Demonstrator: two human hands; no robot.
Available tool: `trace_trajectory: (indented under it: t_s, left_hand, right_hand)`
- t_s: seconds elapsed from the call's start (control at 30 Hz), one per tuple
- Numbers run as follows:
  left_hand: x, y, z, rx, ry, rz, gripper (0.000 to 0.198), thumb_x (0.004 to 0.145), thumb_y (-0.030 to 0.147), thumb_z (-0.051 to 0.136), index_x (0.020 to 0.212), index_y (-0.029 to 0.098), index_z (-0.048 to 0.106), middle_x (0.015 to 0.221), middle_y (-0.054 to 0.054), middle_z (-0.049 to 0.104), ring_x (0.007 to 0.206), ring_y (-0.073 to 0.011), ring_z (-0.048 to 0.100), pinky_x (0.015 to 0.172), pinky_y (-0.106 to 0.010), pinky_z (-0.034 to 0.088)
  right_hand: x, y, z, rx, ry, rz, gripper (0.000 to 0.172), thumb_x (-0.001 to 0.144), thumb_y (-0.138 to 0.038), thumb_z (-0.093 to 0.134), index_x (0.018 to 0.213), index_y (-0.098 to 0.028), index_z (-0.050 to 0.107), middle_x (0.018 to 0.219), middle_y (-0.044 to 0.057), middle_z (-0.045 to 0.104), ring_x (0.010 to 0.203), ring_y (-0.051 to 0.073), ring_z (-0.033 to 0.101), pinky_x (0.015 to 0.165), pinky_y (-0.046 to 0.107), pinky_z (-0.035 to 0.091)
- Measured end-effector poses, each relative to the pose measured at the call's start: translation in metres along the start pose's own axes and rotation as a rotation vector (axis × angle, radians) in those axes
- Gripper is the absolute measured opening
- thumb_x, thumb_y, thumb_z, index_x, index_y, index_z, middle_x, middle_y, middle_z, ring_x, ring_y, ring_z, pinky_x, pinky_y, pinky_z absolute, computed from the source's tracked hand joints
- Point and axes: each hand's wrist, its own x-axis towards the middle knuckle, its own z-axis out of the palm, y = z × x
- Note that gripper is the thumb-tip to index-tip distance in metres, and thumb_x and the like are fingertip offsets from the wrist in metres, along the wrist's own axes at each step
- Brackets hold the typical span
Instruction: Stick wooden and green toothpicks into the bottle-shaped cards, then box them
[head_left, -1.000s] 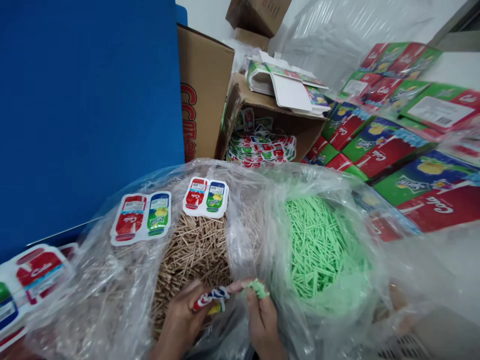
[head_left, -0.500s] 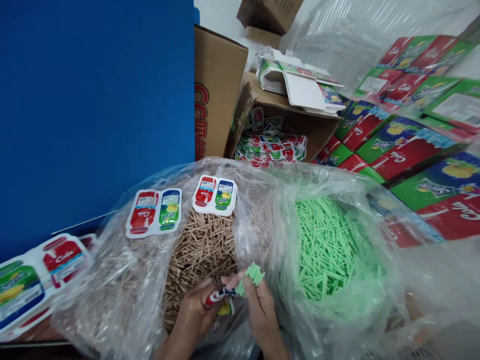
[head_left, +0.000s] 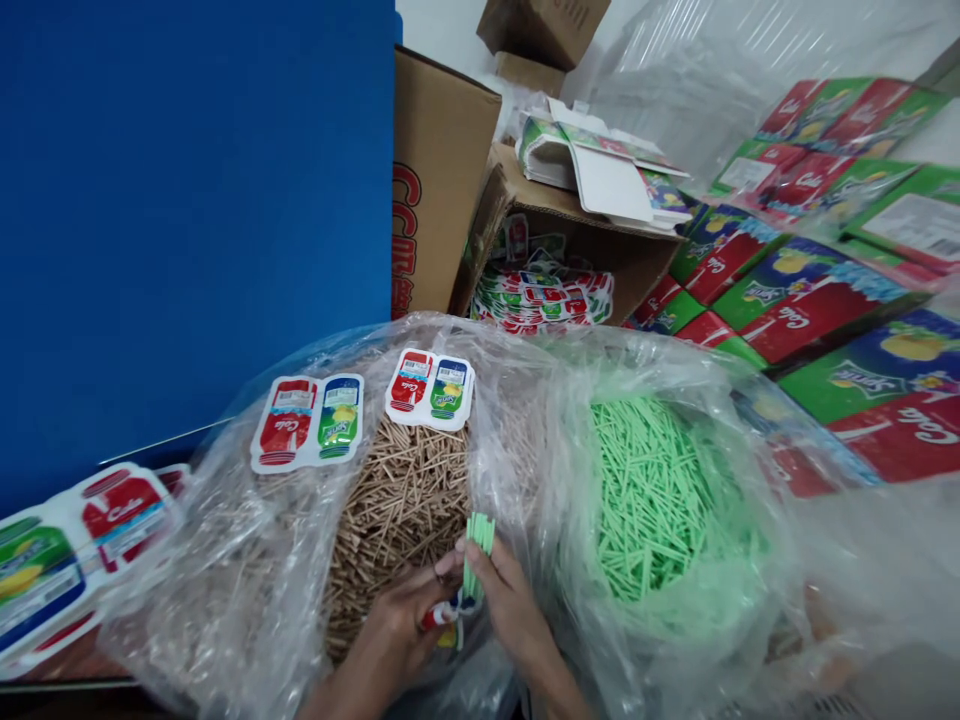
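Observation:
My right hand (head_left: 511, 602) pinches a bundle of light green sticks (head_left: 478, 545) held nearly upright. Close against it, my left hand (head_left: 396, 628) is closed on a small printed packet (head_left: 437, 616) with red, white and blue on it; the fingers hide most of it. The bundle's lower end is at the packet, but I cannot tell whether it is inside. Beneath my hands lie loose brown sticks (head_left: 401, 480) in a clear plastic bag (head_left: 517, 440). Two flat Cola and Sprite double packets, one on the plastic (head_left: 307, 424) and one at the brown sticks' far edge (head_left: 430, 388), lie beyond.
To the right, a plastic bag holds a heap of green sticks (head_left: 649, 490). Behind, a cardboard box (head_left: 652, 255) contains many printed packets (head_left: 544, 298). Printed cartons (head_left: 810, 300) are stacked at the right. A blue panel (head_left: 195, 200) fills the upper left, with larger packets (head_left: 124, 515) below.
My right hand has brought the green bundle left and turned it from slanted to nearly upright, its lower end now at the packet. My left hand keeps hold of the packet.

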Motion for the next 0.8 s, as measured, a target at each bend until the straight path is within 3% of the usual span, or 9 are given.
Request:
trace_trajectory:
  t_s: [0.2, 0.37, 0.43, 0.53, 0.63, 0.7, 0.8]
  left_hand:
    - [0.001, 0.005, 0.007, -0.23, 0.014, -0.337, 0.013, 0.075, 0.017, 0.06, 0.064, 0.017, 0.066, 0.07, -0.004, 0.069, 0.066, -0.0179, 0.064, 0.064, -0.024, 0.05]
    - [0.001, 0.003, 0.006, -0.658, 0.024, -0.669, 0.009, 0.069, 0.026, 0.066, 0.073, 0.017, 0.068, 0.068, 0.0, 0.068, 0.062, -0.0166, 0.06, 0.061, -0.025, 0.049]
    - [0.002, 0.002, 0.0, -0.695, 0.021, -0.636, 0.012, 0.068, 0.029, 0.069, 0.073, 0.018, 0.069, 0.07, 0.0, 0.068, 0.065, -0.017, 0.059, 0.063, -0.025, 0.049]
    - [0.005, 0.001, -0.01, -0.552, 0.009, -0.456, 0.014, 0.07, 0.033, 0.071, 0.069, 0.019, 0.071, 0.073, 0.0, 0.067, 0.071, -0.0178, 0.058, 0.066, -0.024, 0.046]
    - [0.01, 0.003, -0.018, -0.4, -0.008, -0.354, 0.02, 0.074, 0.04, 0.068, 0.072, 0.021, 0.074, 0.07, 0.0, 0.065, 0.069, -0.0173, 0.057, 0.065, -0.023, 0.043]
    - [0.012, 0.003, -0.02, -0.322, -0.002, -0.302, 0.028, 0.076, 0.046, 0.064, 0.072, 0.02, 0.074, 0.066, 0.0, 0.063, 0.064, -0.0164, 0.056, 0.06, -0.023, 0.041]
    - [0.013, 0.0, -0.021, -0.264, 0.021, -0.206, 0.036, 0.078, 0.051, 0.06, 0.07, 0.019, 0.072, 0.064, -0.001, 0.064, 0.062, -0.0163, 0.056, 0.059, -0.023, 0.041]
  right_hand:
    - [-0.008, 0.005, 0.006, -0.068, 0.061, -0.104, 0.039, 0.092, -0.049, 0.038, 0.097, -0.023, 0.067, 0.087, 0.006, 0.071, 0.084, 0.019, 0.067, 0.08, 0.032, 0.053]
    - [-0.016, 0.001, 0.002, -0.14, 0.051, -0.135, 0.034, 0.094, -0.04, 0.038, 0.101, -0.023, 0.067, 0.108, 0.009, 0.067, 0.109, 0.022, 0.058, 0.096, 0.04, 0.045]
    - [-0.017, 0.0, -0.001, -0.09, 0.008, -0.167, 0.031, 0.093, -0.041, 0.04, 0.099, -0.023, 0.065, 0.106, 0.009, 0.068, 0.11, 0.023, 0.058, 0.096, 0.042, 0.045]
    - [-0.021, -0.002, -0.005, -0.05, -0.088, -0.191, 0.026, 0.094, -0.038, 0.041, 0.107, -0.025, 0.06, 0.11, 0.009, 0.067, 0.108, 0.021, 0.06, 0.094, 0.04, 0.047]
    - [-0.026, -0.003, -0.009, -0.031, -0.051, -0.296, 0.042, 0.095, -0.034, 0.039, 0.137, -0.03, 0.032, 0.134, 0.011, 0.051, 0.118, 0.022, 0.054, 0.097, 0.042, 0.046]
    - [-0.028, -0.003, -0.012, -0.092, -0.014, -0.37, 0.051, 0.096, -0.031, 0.036, 0.143, -0.032, 0.016, 0.142, 0.011, 0.043, 0.123, 0.022, 0.049, 0.098, 0.042, 0.045]
    - [-0.031, -0.004, -0.018, -0.366, -0.029, -0.444, 0.047, 0.094, -0.024, 0.042, 0.139, -0.031, 0.031, 0.129, 0.008, 0.057, 0.117, 0.021, 0.055, 0.097, 0.038, 0.046]
